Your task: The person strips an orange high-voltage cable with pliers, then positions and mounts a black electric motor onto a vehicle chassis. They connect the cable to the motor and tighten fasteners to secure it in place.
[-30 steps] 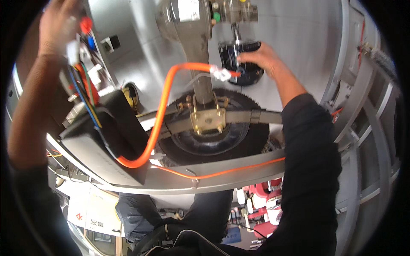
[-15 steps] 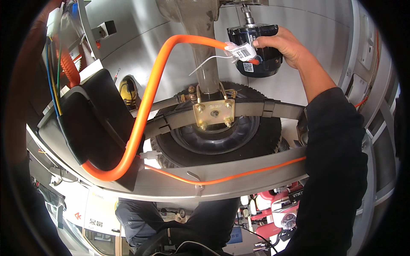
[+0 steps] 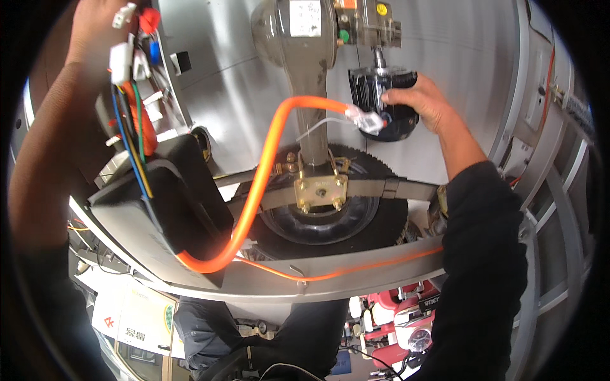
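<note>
My right hand (image 3: 427, 105) is closed round the side of a black electric motor (image 3: 367, 95), thumb on its front. The motor's splined metal shaft (image 3: 380, 58) points away from me, its tip at the near edge of the grey gearbox housing (image 3: 368, 28); whether they touch I cannot tell. A thick orange cable (image 3: 264, 168) with a white label runs from the motor to a black box-shaped cover (image 3: 181, 190). My left hand (image 3: 95, 28) is at the upper left, beside loose wires with white connectors (image 3: 119, 63); its fingers are blurred and partly out of sight.
A grey axle (image 3: 311, 114) runs down to a wheel (image 3: 298, 235), with a leaf spring (image 3: 368, 188) and a clamp plate (image 3: 322, 192) across it. Nearer me lies a grey frame rail (image 3: 343, 270) carrying a thin orange cable. Red-and-white machinery (image 3: 400, 324) stands at lower right.
The view has shifted, so more of the gearbox shows at the top. My left hand and the wire connectors have come into view at upper left. My right hand still grips the motor.
</note>
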`<state>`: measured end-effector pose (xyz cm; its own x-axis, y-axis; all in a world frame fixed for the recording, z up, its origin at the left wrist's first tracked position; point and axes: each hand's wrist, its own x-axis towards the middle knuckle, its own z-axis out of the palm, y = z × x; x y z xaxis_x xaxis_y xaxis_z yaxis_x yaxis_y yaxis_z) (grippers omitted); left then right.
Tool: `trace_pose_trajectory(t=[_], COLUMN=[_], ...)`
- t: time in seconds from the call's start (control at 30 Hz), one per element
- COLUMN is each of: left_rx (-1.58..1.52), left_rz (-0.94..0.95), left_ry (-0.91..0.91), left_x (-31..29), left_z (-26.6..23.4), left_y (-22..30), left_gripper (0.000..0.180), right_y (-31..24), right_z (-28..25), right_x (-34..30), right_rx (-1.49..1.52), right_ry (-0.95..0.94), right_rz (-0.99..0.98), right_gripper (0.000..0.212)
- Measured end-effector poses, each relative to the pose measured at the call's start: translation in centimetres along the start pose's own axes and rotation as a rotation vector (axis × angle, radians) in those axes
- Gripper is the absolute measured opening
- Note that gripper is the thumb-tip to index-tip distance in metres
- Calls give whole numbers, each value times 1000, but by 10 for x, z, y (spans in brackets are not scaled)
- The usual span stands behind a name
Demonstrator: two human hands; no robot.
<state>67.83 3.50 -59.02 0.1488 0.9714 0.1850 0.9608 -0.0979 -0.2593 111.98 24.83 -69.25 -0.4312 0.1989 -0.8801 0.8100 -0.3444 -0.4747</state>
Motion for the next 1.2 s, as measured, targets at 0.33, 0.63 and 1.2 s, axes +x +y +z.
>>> trace_pose_trajectory(t=[0.33,0.63,1.2], left_rx=[-518,-492,-524], left_rz=[-506,-620,-643], left_ry=[27,2,-69], left_x=[9,12,15], left_z=[-7,-6,-14], left_y=[10,11,11], left_gripper=[70,68,72], right_y=[4,-9,-14], right_z=[12,9,-4], right_x=[7,11,29], right_rx=[175,197,339], right_ry=[82,159,85], right_rz=[-130,-118,-94], right_gripper=[55,72,69])
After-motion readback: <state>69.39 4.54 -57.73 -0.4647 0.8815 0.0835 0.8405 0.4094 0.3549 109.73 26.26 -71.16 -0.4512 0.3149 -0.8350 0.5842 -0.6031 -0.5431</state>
